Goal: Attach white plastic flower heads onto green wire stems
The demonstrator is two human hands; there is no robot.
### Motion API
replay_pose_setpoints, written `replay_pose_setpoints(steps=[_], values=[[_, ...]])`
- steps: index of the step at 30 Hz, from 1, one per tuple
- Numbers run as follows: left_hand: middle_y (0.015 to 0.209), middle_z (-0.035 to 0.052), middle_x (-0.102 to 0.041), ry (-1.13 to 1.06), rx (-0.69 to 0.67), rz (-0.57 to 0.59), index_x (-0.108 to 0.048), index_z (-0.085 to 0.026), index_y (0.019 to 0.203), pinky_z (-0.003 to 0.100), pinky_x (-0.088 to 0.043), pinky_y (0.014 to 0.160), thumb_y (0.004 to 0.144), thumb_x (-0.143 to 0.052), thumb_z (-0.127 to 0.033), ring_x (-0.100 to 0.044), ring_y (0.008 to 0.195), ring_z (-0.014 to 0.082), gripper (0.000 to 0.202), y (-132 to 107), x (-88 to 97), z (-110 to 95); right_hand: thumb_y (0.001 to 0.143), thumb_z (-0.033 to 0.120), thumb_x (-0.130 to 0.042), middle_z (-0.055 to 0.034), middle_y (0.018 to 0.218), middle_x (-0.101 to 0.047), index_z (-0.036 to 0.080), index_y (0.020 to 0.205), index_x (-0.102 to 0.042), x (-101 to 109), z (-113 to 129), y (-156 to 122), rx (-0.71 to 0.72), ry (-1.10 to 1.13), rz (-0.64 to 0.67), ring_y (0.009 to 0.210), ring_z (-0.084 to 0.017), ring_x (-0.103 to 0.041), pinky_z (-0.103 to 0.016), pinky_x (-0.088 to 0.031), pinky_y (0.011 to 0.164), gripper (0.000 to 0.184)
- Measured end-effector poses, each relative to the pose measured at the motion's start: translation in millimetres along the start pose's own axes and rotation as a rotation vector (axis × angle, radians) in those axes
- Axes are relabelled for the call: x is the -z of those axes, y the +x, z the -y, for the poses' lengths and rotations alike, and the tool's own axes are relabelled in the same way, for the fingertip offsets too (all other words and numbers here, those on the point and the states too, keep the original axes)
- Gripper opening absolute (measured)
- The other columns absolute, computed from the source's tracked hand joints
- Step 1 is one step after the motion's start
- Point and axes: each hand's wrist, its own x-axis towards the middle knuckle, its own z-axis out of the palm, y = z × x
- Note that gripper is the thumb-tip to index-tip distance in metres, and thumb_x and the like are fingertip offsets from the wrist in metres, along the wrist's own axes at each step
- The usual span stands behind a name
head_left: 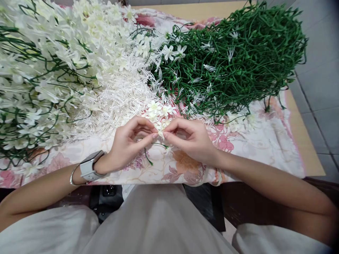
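Fingertips of my left hand [129, 141] and my right hand [189, 137] meet in a pinch on a small white artificial flower [160, 134]. Thumbs and forefingers are closed on it from both sides, hiding part of it. Just beyond the fingers lie loose white blossoms [154, 107] without stems. A green plastic stem [147, 157] shows on the cloth below my hands; whether it joins the flower I cannot tell. Past my left hand spreads a heap of thin white stamens [113, 95].
A big pile of white flowers on green stems [39, 77] covers the left side. Bare green stems [246, 60] are heaped at the back right. Everything lies on a floral cloth [265, 141] over a wooden table [308, 151], with grey floor tiles [320, 81] at the right.
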Motion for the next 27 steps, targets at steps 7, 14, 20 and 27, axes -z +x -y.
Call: replay_pose_setpoints(steps=[7,14,20,27], values=[[0.083,0.0,-0.065,0.203,-0.099,0.029,-0.056,-0.016,0.09,0.016,-0.056,0.068,0.08,-0.064,-0.015,-0.065,0.073,0.0076,0.013,-2.2,0.3,-0.9,0.078,0.014,-0.061,0.0024,0.063,-0.054,0.013,0.073,-0.061,-3.2,-4.8,-1.3,-0.021,0.051,0.032,0.059,-0.006,-0.047,-0.021,-0.038,0.055,0.005],[0.085,-0.0005,-0.065,0.261,-0.188,-0.017,-0.056,-0.017,0.095,0.017,-0.055,0.072,0.08,-0.065,-0.014,-0.065,0.077,0.008,0.018,-5.0,-0.5,3.1,0.077,0.017,-0.06,0.0006,0.067,-0.057,0.013,0.072,-0.06,-2.2,-4.0,1.8,-0.143,0.232,0.054,0.063,-0.007,-0.051,-0.021,-0.041,0.059,0.006],[0.087,0.0003,-0.065,0.329,-0.275,-0.032,-0.056,-0.018,0.097,0.019,-0.056,0.074,0.081,-0.064,-0.013,-0.066,0.079,0.0092,0.019,-4.9,0.2,3.9,0.073,0.02,-0.062,0.0007,0.062,-0.058,0.014,0.068,-0.06,1.3,3.9,5.7,-0.289,0.322,0.078,0.059,-0.008,-0.053,-0.021,-0.041,0.056,0.008],[0.084,0.0004,-0.065,0.53,-0.465,-0.04,-0.053,-0.016,0.098,0.017,-0.055,0.067,0.081,-0.062,-0.01,-0.065,0.073,0.0086,0.02,-4.1,-1.2,4.9,0.072,0.019,-0.061,0.001,0.061,-0.057,0.013,0.068,-0.061,2.4,5.2,6.7,-0.315,0.32,0.127,0.057,-0.007,-0.051,-0.021,-0.039,0.054,0.008]])
